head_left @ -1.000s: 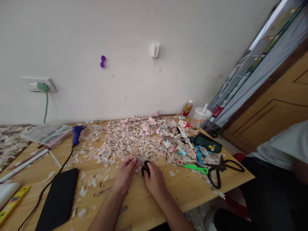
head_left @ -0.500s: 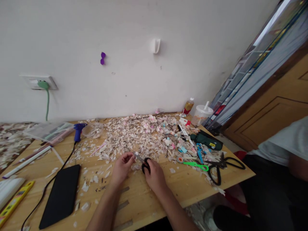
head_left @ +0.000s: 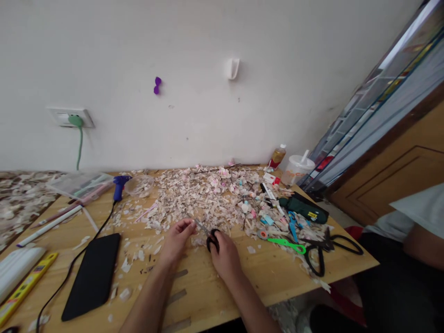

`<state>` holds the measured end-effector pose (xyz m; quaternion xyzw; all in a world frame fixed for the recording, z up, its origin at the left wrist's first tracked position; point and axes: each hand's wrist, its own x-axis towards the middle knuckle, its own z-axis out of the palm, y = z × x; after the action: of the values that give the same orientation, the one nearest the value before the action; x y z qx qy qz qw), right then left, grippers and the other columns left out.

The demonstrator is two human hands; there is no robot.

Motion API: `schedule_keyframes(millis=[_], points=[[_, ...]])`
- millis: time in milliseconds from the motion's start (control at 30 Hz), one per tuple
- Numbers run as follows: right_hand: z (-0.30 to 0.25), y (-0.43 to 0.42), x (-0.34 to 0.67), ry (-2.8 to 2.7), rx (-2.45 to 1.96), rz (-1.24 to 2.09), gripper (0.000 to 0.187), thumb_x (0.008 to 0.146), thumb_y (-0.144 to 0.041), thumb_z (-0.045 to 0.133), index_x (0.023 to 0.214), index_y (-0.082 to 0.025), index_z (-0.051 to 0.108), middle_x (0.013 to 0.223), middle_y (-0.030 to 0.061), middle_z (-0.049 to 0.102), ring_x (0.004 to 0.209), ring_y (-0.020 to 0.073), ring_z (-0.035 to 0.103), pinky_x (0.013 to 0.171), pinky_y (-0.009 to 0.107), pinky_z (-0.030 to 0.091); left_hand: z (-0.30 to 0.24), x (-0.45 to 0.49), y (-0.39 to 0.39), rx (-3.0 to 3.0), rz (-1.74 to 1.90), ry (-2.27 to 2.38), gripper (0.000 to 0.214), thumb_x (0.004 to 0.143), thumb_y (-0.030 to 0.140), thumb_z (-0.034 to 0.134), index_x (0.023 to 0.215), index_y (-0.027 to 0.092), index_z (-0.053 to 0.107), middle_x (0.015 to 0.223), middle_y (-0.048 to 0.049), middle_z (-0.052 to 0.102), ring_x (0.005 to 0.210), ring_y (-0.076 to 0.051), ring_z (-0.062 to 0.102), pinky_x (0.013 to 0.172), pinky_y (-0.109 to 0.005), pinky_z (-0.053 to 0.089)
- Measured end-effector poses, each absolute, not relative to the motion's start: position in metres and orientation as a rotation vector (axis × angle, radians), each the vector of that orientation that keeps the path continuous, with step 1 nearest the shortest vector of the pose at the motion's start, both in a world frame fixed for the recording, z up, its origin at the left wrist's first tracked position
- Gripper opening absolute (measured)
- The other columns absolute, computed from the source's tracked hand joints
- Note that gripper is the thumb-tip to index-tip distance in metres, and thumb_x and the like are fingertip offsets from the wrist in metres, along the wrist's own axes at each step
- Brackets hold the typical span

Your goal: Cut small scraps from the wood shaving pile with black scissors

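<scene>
My right hand (head_left: 225, 255) grips a small pair of scissors (head_left: 204, 228) by the black handles. The metal blades point up and left, toward the fingertips of my left hand (head_left: 178, 238). Those fingers are pinched together beside the blade tips; whatever they hold is too small to make out. Just beyond both hands spreads a heap of pale, petal-like flakes (head_left: 187, 196). Loose bits also lie on the wood below the blades.
Left are a black tablet-like slab (head_left: 92, 277), a blue glue gun (head_left: 119, 187) with cord, and a yellow level (head_left: 29, 286). Right lie green-handled scissors (head_left: 287, 244), big black scissors (head_left: 322, 247), a dark green pouch (head_left: 305, 209) and a lidded cup (head_left: 296, 170). Another person (head_left: 416, 240) sits at right.
The whole view has shifted slightly, so the table and wall things appear farther right. My hands keep nearly the same pose, with the scissors still beside my left fingertips.
</scene>
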<state>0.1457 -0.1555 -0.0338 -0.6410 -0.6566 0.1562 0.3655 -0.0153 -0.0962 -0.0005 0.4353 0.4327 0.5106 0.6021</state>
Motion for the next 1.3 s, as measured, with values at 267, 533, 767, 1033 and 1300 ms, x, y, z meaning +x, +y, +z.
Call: schedule_keyframes(millis=[267, 533, 767, 1033, 1300], points=[[-0.032, -0.156, 0.146, -1.745, -1.638, 0.426, 0.017, 0.085, -0.016, 0.052, 0.1, -0.019, 0.059, 0.096, 0.0082, 0.064, 0.093, 0.0244, 0.059, 0.083, 0.033, 0.046, 0.0, -0.019, -0.093, 1.159, 1.15, 0.993, 0.027, 0.07, 0.045, 0.076, 0.076, 0.019, 0.069, 0.067, -0.0014, 0.065, 0.064, -0.016, 0.059, 0.066, -0.026, 0.047], [-0.03, -0.158, 0.146, -1.746, -1.647, 0.447, 0.016, 0.086, -0.015, 0.051, 0.098, -0.018, 0.06, 0.094, 0.0074, 0.064, 0.092, 0.0238, 0.059, 0.082, 0.032, 0.044, 0.001, -0.018, -0.094, 1.082, 1.129, 0.956, 0.026, 0.07, 0.043, 0.077, 0.079, 0.019, 0.068, 0.071, 0.0004, 0.065, 0.068, -0.014, 0.06, 0.07, -0.025, 0.046], [-0.029, -0.156, 0.146, -1.75, -1.652, 0.437, 0.016, 0.084, -0.016, 0.051, 0.098, -0.018, 0.058, 0.094, 0.0076, 0.063, 0.092, 0.0241, 0.058, 0.082, 0.032, 0.044, -0.001, -0.009, -0.101, 0.972, 1.135, 0.902, 0.022, 0.075, 0.039, 0.074, 0.082, 0.02, 0.067, 0.076, 0.0012, 0.065, 0.072, -0.012, 0.059, 0.076, -0.026, 0.046], [-0.028, -0.158, 0.147, -1.76, -1.667, 0.429, 0.014, 0.085, -0.015, 0.051, 0.096, -0.019, 0.059, 0.094, 0.0072, 0.064, 0.091, 0.0236, 0.058, 0.081, 0.031, 0.043, -0.003, -0.025, -0.092, 1.414, 1.108, 1.106, 0.021, 0.079, 0.039, 0.067, 0.085, 0.019, 0.066, 0.077, -0.0022, 0.065, 0.073, -0.017, 0.059, 0.071, -0.028, 0.045], [-0.029, -0.157, 0.145, -1.749, -1.677, 0.42, 0.013, 0.084, -0.014, 0.052, 0.094, -0.019, 0.059, 0.092, 0.0065, 0.064, 0.09, 0.0238, 0.059, 0.08, 0.032, 0.044, -0.005, -0.027, -0.09, 1.336, 1.132, 1.043, 0.024, 0.079, 0.042, 0.067, 0.085, 0.019, 0.067, 0.075, -0.0011, 0.065, 0.073, -0.016, 0.06, 0.071, -0.027, 0.045]])
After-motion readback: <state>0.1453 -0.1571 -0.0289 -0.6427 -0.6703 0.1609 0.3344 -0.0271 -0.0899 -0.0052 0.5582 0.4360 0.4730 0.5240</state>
